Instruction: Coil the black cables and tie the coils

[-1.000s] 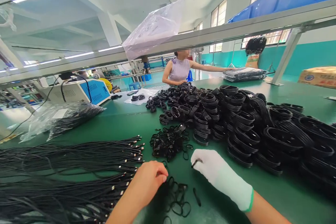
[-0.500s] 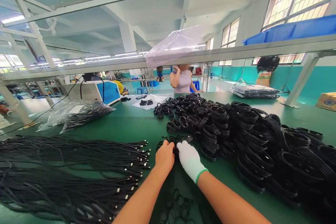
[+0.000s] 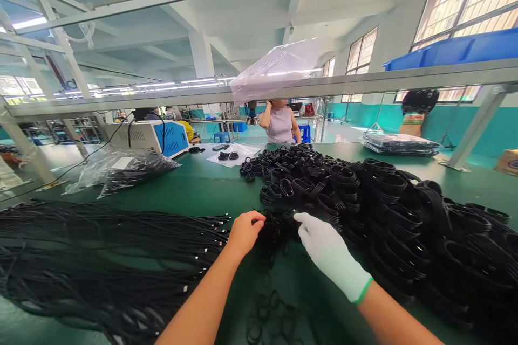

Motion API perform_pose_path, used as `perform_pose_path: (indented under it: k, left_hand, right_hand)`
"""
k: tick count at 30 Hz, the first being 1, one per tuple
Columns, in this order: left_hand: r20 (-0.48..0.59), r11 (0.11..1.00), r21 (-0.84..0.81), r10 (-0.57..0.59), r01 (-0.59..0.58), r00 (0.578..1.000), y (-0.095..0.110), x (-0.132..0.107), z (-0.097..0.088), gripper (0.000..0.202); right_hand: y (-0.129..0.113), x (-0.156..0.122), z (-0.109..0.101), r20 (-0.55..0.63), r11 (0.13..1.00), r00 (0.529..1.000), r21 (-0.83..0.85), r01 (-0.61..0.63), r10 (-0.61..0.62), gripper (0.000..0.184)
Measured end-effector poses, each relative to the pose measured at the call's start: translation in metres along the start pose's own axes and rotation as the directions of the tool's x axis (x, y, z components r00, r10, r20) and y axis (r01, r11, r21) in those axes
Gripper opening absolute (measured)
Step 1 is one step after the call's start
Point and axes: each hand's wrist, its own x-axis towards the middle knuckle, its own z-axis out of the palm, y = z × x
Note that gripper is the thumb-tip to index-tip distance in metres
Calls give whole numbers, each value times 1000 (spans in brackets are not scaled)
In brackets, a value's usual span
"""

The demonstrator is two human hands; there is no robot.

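Note:
My bare left hand (image 3: pixel 244 232) and my white-gloved right hand (image 3: pixel 324 245) reach into a small heap of black rubber bands (image 3: pixel 277 229) on the green table (image 3: pixel 202 188). The left fingers are curled and pinched on bands at the heap's left side. Those of the right hand are bent onto its right edge. A big pile of coiled black cables (image 3: pixel 364 194) lies just beyond and to the right. Straight black cables with metal plugs (image 3: pixel 121 248) are spread out to the left. More loose bands (image 3: pixel 275 318) lie between my forearms.
A person in a striped top (image 3: pixel 280 123) stands across the table. A blue and white machine (image 3: pixel 149 137) and a plastic bag of cables (image 3: pixel 121 168) are at the back left. A metal shelf rail (image 3: pixel 364 83) carries a clear bag and blue bin.
Both hands went forward from the near loose bands to the heap, met there, and have now drawn a little apart. The view has tilted up.

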Motion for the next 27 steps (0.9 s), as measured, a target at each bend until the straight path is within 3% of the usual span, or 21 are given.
perform_pose_path:
  k: [6,10,14,17,22,27]
  left_hand:
    - [90,883,-457,-71,105,993,-4,-26,-9,14]
    - [180,771,-614,-73,170,981,-3,-47,0,23]
    - [234,717,-663,-78,217,969,-8,-52,9,26]
    - [217,684,-690,-119,238,969,-13,-48,8,29]
    - [226,636,-722,-153,271,962,-13,-51,6,31]
    - [256,660,-698,-134,279,957,-7,-61,18,33]
  right_hand:
    - [1,-20,27,17,930,1000,366,-23,18,35]
    - [-2,-22,46,45,841,999,541,-10,-17,45]
    - [2,-19,51,128,782,992,619,-71,-11,30]
    - [10,-16,47,158,769,987,629,-117,21,31]
    - [18,-18,31,110,832,992,544,-112,62,16]
    - [8,-27,32,67,838,998,544,-38,1,18]
